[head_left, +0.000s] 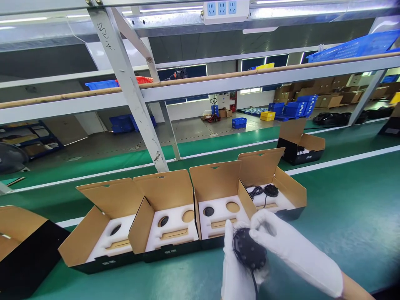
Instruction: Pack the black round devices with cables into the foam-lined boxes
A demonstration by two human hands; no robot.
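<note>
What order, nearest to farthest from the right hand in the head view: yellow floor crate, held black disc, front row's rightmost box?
1. Held black disc: touching the right hand.
2. Front row's rightmost box: just ahead.
3. Yellow floor crate: beyond the bench.

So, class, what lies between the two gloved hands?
In the head view, a round black device with a cord: the left hand cradles it; the right fingers overlap its upper edge.

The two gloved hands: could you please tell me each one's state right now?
Left hand: holding the black round device.
Right hand: curled at the device's edge; whether it holds on cannot be told.
</note>
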